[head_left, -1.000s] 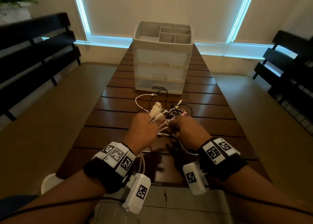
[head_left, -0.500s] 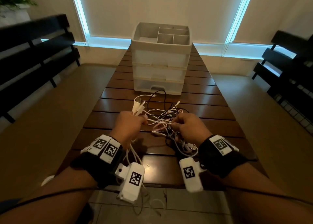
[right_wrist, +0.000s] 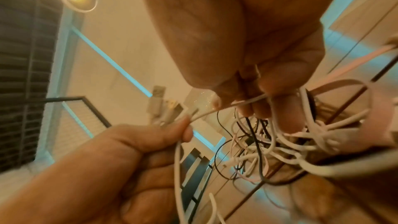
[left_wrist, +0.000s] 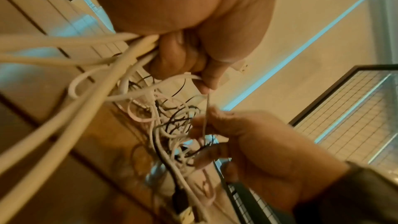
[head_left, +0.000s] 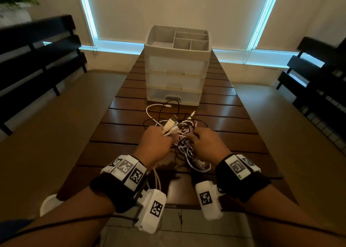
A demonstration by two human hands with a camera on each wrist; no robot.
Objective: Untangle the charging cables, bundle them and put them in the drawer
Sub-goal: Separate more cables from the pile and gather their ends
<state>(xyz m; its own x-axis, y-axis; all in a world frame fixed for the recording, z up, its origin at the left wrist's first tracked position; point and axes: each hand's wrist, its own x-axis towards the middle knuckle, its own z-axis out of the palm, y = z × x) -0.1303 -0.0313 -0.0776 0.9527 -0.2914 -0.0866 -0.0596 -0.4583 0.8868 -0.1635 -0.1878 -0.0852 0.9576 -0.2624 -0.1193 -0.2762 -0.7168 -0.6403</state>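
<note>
A tangle of white, pink and black charging cables (head_left: 184, 134) lies on the wooden table (head_left: 127, 115), partly lifted between my hands. My left hand (head_left: 157, 144) grips several white cables, and their USB plugs (head_left: 169, 126) stick up out of the fist. My right hand (head_left: 206, 144) pinches a thin white cable at the knot. In the right wrist view that thin cable (right_wrist: 215, 111) runs taut from my right fingers (right_wrist: 284, 108) to my left hand (right_wrist: 129, 151). The left wrist view shows the tangle (left_wrist: 168, 125) below both hands. The white drawer unit (head_left: 176, 69) stands behind, its drawers closed.
Loose cable loops (head_left: 161, 108) reach to the foot of the drawer unit. More white cable (head_left: 157, 179) hangs over the table's near edge under my left wrist. Dark benches (head_left: 37, 59) flank the table on both sides.
Half a second ago my left hand had pulled its cables out to the left. It is now back close to my right hand, and the strands between them are bunched again.
</note>
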